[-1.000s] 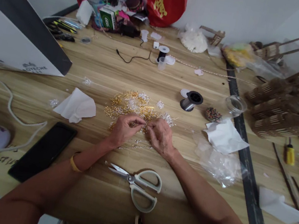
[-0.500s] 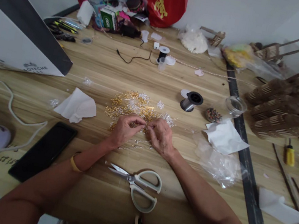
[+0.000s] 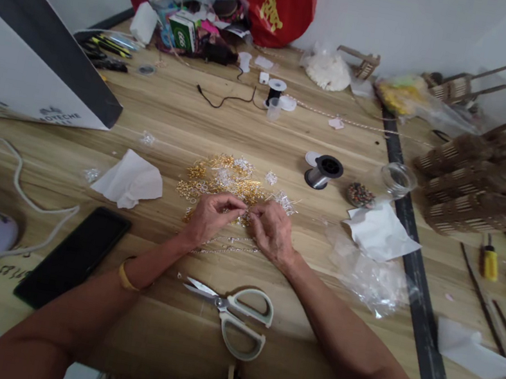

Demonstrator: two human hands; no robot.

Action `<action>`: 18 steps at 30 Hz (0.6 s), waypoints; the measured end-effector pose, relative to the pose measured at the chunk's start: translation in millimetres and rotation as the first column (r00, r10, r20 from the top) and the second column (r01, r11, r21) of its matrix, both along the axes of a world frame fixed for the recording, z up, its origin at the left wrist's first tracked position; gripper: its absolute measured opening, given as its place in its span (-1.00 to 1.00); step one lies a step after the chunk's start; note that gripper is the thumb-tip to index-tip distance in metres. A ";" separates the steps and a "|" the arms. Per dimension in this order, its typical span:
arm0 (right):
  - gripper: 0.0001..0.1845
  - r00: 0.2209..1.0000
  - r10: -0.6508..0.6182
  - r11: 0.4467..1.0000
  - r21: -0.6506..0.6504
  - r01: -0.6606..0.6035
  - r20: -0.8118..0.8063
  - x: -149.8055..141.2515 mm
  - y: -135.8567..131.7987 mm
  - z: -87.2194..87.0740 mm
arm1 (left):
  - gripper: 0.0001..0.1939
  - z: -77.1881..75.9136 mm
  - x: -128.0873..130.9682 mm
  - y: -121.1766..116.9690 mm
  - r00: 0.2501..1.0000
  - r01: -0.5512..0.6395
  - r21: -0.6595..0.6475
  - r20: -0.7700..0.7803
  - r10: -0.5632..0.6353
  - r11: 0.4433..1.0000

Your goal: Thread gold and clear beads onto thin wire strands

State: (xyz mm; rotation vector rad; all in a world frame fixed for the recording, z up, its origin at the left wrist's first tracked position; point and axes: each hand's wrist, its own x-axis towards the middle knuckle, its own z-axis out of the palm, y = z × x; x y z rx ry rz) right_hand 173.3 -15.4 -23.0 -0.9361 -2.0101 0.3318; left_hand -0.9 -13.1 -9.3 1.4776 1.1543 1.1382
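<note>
My left hand (image 3: 211, 218) and my right hand (image 3: 271, 230) meet nearly fingertip to fingertip in the middle of the table. Both are closed in a pinch, and whatever lies between the fingers is too small to name. Just beyond them spreads a heap of gold and silver jewellery findings (image 3: 223, 174), with small rings and pins among it. A thin beaded chain (image 3: 227, 248) lies on the wood below the hands, partly covered by them. Closer to my body rest scissors (image 3: 225, 305) with pale handles, their blades slightly apart and pointing left.
A black phone (image 3: 73, 257) and a crumpled white paper (image 3: 130, 179) lie at left. To the right are a wire spool (image 3: 323, 172), a clear jar (image 3: 396, 181), another paper (image 3: 381, 232) and clear plastic bags (image 3: 371, 279). Brown woven baskets (image 3: 470, 182) stand at far right.
Almost nothing differs. Both hands keep their pinch in the same place, with only a very slight shift of the fingers.
</note>
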 end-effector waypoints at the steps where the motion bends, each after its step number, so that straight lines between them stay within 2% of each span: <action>1: -0.95 1.000 0.001 1.000 0.004 -0.001 -0.002 0.0 -0.1 0.3 | -0.88 0.3 0.1 -0.1 1.000 0.003 -0.003 0.004 -0.003 1.000; 9: -0.97 1.000 0.000 1.000 0.019 0.000 -0.004 0.5 -0.3 1.3 | -0.87 2.7 1.4 1.3 0.998 -0.038 -0.095 0.045 0.042 0.995; 18: -0.98 0.999 -0.001 0.999 0.032 0.002 -0.035 0.4 0.1 -0.1 | -0.86 5.0 1.0 2.2 0.993 -0.037 -0.143 0.102 0.052 0.989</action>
